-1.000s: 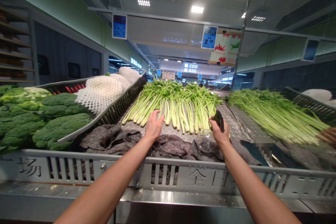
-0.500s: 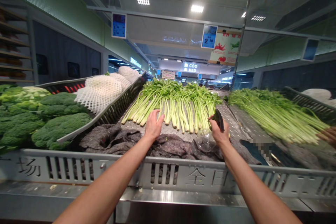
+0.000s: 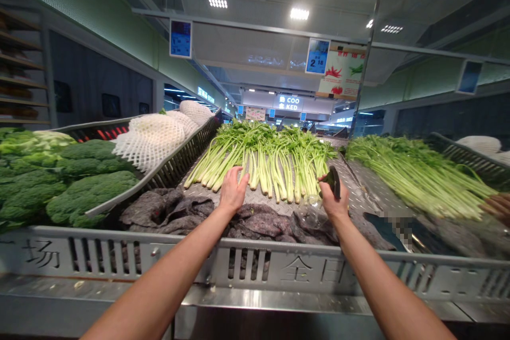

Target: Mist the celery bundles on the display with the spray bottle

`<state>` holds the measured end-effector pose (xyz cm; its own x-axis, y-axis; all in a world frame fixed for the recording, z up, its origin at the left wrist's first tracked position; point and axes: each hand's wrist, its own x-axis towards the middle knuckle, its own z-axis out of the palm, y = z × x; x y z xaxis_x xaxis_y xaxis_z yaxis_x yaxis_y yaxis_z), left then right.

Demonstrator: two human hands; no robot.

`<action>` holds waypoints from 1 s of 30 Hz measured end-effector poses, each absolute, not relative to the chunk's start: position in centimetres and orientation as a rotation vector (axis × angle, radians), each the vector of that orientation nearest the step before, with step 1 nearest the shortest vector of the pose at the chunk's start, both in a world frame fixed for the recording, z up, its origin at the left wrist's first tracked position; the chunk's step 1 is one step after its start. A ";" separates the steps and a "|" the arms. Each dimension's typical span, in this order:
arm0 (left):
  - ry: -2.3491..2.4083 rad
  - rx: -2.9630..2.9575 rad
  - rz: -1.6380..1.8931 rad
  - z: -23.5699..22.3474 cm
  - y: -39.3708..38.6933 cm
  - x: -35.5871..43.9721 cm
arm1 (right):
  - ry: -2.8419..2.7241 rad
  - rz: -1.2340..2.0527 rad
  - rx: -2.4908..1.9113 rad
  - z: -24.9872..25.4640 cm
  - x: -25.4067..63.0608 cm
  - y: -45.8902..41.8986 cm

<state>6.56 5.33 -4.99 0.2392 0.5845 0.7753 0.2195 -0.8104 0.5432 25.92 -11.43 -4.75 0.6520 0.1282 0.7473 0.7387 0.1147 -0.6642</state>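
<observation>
My left hand [image 3: 233,190] reaches over the metal rail, fingers stretched out and apart, its tips at the cut ends of the green celery stalks [image 3: 266,158] laid in rows on the ridged metal tray [image 3: 350,194]. It holds nothing. My right hand [image 3: 333,199] is closed around a dark, flat object [image 3: 333,180] that I cannot name, held upright at the right edge of the celery rows. A crumpled clear plastic piece [image 3: 311,212] lies just below that hand.
Dark grey cloths [image 3: 175,208] lie along the front behind the perforated metal rail [image 3: 255,260]. Broccoli heads [image 3: 67,175] fill the left bin, with white foam-netted produce [image 3: 153,135] behind. More celery [image 3: 414,175] lies on the right tray. Price signs [image 3: 317,56] hang overhead.
</observation>
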 end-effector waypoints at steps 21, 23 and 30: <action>0.727 2.229 1.645 -5.0 5.3 6.6 | -0.797 -0.476 -1.459 -4.6 25.3 -11.5; 0.727 2.228 1.651 -5.0 5.3 6.6 | -0.781 -0.477 -1.462 -4.6 25.3 -11.5; 0.739 2.216 1.652 -5.0 5.3 6.6 | -0.779 -0.485 -1.445 -4.6 25.3 -11.5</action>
